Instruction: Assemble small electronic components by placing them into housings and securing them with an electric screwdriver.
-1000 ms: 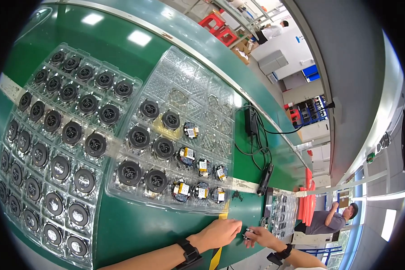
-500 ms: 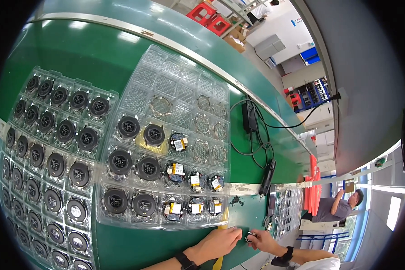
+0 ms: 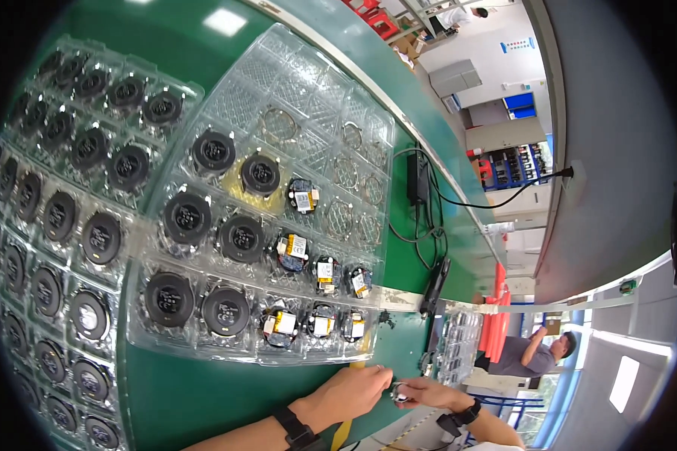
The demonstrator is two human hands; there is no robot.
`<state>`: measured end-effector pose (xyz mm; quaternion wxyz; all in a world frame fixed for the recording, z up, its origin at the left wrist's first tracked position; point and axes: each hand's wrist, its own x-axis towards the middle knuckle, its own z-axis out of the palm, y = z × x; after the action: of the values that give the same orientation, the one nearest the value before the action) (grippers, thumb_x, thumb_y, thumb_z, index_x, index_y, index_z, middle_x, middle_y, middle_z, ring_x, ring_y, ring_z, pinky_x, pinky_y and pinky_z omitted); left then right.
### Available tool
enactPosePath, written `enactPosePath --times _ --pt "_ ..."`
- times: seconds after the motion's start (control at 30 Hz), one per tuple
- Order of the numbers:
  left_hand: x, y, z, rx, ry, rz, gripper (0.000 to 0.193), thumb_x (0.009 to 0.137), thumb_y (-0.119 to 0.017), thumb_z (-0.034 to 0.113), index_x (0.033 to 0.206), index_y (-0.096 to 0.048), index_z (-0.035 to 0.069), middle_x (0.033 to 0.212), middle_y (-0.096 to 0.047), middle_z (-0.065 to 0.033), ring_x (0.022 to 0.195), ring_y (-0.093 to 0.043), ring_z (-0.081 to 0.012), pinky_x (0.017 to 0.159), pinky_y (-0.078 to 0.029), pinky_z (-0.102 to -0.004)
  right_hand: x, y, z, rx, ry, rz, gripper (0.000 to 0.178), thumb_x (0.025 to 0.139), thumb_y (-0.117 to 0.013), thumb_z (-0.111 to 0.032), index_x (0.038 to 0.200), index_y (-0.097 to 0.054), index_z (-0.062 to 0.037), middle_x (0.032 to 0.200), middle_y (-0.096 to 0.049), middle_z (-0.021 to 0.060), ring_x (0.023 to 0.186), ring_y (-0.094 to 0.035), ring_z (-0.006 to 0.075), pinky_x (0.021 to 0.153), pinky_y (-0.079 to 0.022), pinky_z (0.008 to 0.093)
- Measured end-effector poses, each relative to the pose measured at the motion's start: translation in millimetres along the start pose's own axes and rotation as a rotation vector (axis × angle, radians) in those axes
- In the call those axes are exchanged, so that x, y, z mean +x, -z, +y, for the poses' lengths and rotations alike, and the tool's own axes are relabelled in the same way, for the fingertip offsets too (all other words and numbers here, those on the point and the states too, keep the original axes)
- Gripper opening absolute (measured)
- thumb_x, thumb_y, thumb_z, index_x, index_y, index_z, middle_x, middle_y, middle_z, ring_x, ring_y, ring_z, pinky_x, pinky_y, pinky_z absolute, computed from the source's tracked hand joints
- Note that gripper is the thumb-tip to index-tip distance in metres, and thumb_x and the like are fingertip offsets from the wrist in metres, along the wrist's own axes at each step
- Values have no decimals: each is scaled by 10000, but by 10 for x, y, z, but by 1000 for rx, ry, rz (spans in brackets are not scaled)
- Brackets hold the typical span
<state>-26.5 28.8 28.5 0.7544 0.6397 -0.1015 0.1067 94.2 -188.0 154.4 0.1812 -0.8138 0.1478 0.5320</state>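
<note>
My right hand (image 3: pixel 429 395) pinches a small round watch part (image 3: pixel 399 392), dark with a bright metallic face, above the green bench. Just left of it, my left hand (image 3: pixel 351 391) is closed with its fingers curled in; whatever they grip is hidden. Beyond both hands lies a clear plastic tray (image 3: pixel 237 83). Round black watch backs (image 3: pixel 226 310) fill its left columns, and one rests on a yellowish patch. Watch modules with white-and-orange batteries (image 3: pixel 283 323) sit toward its right, along with thin metal rings (image 3: pixel 339 218).
Another clear tray (image 3: pixel 180 81) full of black watch backs stands at left. A black power adapter (image 3: pixel 416 180) with cables and a black handheld tool (image 3: pixel 435 288) lie right of the trays. Yellow tape (image 3: pixel 344 432) runs below my left wrist. A person (image 3: pixel 530 357) stands beyond red sheets (image 3: pixel 493 323).
The view has shifted, so the trays sit higher in the picture. Both hands appear farther left and remain close together; the watch part is still in my right hand.
</note>
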Motion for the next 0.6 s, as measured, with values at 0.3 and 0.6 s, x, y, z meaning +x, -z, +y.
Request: enactPosePath --times 0.3,0.6 --pt "-27 -10 12 29 55 -72 70 931 -565 61 986 -538 27 867 -635 -140 763 -663 -367 666 -538 -461 154 156 120 -100 -117 -205 310 1052 -602 -359 993 -697 -70 800 -695 8 593 -433 35 534 -347 197" --pt "-10 -20 -5 61 37 -98 112 946 -595 117 994 -533 37 876 -637 -134 757 -656 -370 659 -530 -460 39 -15 30 -271 3 -59 279 1031 -625 -286 972 -708 -27 754 -700 20 562 -478 50 544 -413 221"
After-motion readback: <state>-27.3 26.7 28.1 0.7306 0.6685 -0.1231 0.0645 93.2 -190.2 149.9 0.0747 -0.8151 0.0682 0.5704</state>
